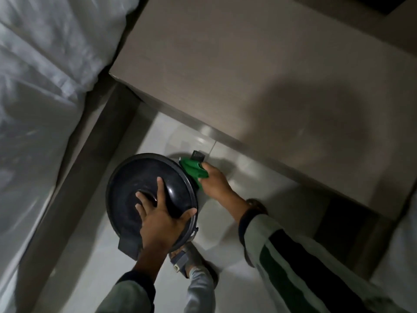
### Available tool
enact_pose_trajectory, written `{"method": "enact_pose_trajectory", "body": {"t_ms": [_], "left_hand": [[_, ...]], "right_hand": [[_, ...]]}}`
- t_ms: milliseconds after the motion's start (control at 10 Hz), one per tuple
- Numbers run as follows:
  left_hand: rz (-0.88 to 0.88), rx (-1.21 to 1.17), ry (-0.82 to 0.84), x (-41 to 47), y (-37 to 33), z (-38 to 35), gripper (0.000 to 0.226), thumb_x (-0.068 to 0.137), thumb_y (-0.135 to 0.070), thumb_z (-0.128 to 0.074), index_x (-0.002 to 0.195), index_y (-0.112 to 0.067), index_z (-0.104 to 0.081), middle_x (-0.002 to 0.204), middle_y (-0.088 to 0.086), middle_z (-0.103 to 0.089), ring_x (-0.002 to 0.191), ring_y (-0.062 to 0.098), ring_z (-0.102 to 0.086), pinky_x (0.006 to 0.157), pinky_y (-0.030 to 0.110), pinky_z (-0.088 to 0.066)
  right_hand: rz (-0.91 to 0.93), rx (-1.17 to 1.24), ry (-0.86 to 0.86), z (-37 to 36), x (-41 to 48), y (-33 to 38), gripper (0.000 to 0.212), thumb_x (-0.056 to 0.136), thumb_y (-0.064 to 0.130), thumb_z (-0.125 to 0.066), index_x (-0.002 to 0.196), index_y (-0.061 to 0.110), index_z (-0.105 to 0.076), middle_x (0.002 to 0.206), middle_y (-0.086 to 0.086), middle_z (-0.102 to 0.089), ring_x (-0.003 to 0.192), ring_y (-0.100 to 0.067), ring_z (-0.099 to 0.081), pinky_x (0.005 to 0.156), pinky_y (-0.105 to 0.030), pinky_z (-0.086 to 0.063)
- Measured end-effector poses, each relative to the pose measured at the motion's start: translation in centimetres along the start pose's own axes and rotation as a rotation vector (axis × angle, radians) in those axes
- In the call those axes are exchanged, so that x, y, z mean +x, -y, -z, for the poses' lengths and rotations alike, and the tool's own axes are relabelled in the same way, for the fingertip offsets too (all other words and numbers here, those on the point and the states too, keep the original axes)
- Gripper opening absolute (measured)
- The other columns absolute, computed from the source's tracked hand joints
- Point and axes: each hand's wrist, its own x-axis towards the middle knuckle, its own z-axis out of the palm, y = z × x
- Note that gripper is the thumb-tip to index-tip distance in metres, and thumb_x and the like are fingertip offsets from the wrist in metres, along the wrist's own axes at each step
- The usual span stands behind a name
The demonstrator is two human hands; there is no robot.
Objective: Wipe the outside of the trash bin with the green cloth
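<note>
A round black trash bin (135, 177) with a domed lid stands on the pale tiled floor, seen from above. My left hand (160, 219) lies spread flat on the lid, fingers apart, thumb hooked over the rim on the right. My right hand (216, 181) grips the bunched green cloth (194, 171) and presses it against the bin's outer side at the upper right, just under the rim. The bin's black foot pedal (198, 155) sticks out beyond the cloth. The bin's walls are mostly hidden under the lid.
A beige cabinet top (248, 75) overhangs the floor at the back and right. A bed with white bedding (45, 75) and its frame (90, 154) run along the left. My sandalled foot (185, 259) stands just below the bin.
</note>
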Motion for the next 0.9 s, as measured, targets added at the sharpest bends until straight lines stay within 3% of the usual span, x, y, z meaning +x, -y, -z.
{"method": "enact_pose_trajectory", "body": {"t_ms": [200, 300, 400, 500, 600, 700, 800, 900], "left_hand": [[-0.107, 0.000, 0.124, -0.9, -4.6, -2.3, 0.088, 0.090, -0.064, -0.053, 0.155, -0.045, 0.003, 0.165, 0.023, 0.012, 0.145, 0.047, -0.028, 0.108, 0.054, -0.039], [-0.051, 0.013, 0.095, -1.4, -6.3, -1.8, 0.077, 0.095, -0.056, -0.050, 0.158, -0.032, -0.011, 0.163, 0.028, -0.008, 0.146, 0.046, -0.026, 0.111, 0.057, -0.036], [-0.100, -0.264, -0.128, -1.8, -10.1, 0.9, 0.043, 0.100, -0.045, -0.050, 0.126, -0.012, -0.058, 0.120, 0.025, -0.068, 0.116, 0.040, -0.061, 0.094, 0.042, -0.049], [-0.077, -0.969, 0.066, -1.7, -16.5, 5.0, 0.035, 0.096, -0.048, -0.057, 0.100, -0.016, -0.070, 0.092, 0.011, -0.079, 0.086, 0.026, -0.075, 0.077, 0.040, -0.062], [-0.202, -1.100, 0.179, -0.2, -21.7, 6.1, 0.022, 0.095, -0.020, -0.067, 0.114, -0.010, -0.066, 0.090, 0.014, -0.078, 0.074, 0.021, -0.074, 0.064, 0.034, -0.064], [-0.472, -0.435, 0.051, 1.9, -23.5, 5.4, 0.029, 0.092, 0.005, -0.057, 0.119, 0.000, -0.068, 0.118, 0.027, -0.069, 0.106, 0.034, -0.066, 0.096, 0.043, -0.052], [-0.634, 0.311, -0.040, 3.0, -22.8, 5.3, 0.043, 0.094, -0.009, -0.050, 0.136, -0.014, -0.058, 0.152, 0.020, -0.040, 0.140, 0.038, -0.033, 0.111, 0.050, -0.034], [-0.662, 0.607, -0.073, 1.8, -21.5, 6.2, 0.066, 0.089, -0.014, -0.053, 0.151, -0.027, -0.035, 0.165, 0.016, -0.010, 0.151, 0.036, -0.004, 0.117, 0.059, -0.015]], "right_hand": [[0.035, -0.253, -0.239, 7.8, -4.2, 0.4, 0.040, 0.089, 0.008, -0.046, 0.127, 0.023, -0.050, 0.123, -0.014, -0.055, 0.109, -0.036, -0.058, 0.085, -0.040, -0.049], [0.161, -0.232, -0.256, 9.5, -6.7, 0.9, 0.039, 0.090, 0.010, -0.053, 0.127, 0.022, -0.050, 0.126, -0.011, -0.051, 0.110, -0.031, -0.058, 0.090, -0.044, -0.053], [0.408, -0.230, -0.408, 11.2, -8.8, 2.6, 0.040, 0.081, 0.018, -0.065, 0.119, 0.023, -0.053, 0.119, -0.006, -0.057, 0.103, -0.024, -0.059, 0.080, -0.035, -0.053], [0.615, -0.451, -0.627, 13.5, -9.7, 4.6, 0.048, 0.068, 0.019, -0.074, 0.113, 0.020, -0.056, 0.108, -0.009, -0.059, 0.097, -0.028, -0.057, 0.076, -0.034, -0.051], [0.593, -0.683, -0.719, 16.0, -8.8, 5.5, 0.050, 0.066, 0.013, -0.079, 0.113, 0.011, -0.062, 0.105, -0.016, -0.061, 0.096, -0.037, -0.057, 0.079, -0.042, -0.053], [0.432, -0.831, -0.470, 17.6, -7.1, 5.2, 0.060, 0.076, 0.009, -0.064, 0.134, 0.008, -0.049, 0.128, -0.018, -0.052, 0.118, -0.037, -0.046, 0.101, -0.044, -0.042], [0.347, -0.862, -0.238, 17.6, -6.4, 4.2, 0.081, 0.077, 0.015, -0.060, 0.149, 0.007, -0.024, 0.150, -0.014, -0.034, 0.138, -0.032, -0.029, 0.116, -0.041, -0.028], [0.348, -0.901, -0.267, 17.5, -7.2, 4.1, 0.077, 0.082, 0.011, -0.053, 0.151, 0.011, -0.018, 0.157, -0.011, -0.029, 0.144, -0.028, -0.023, 0.119, -0.040, -0.024]]}}
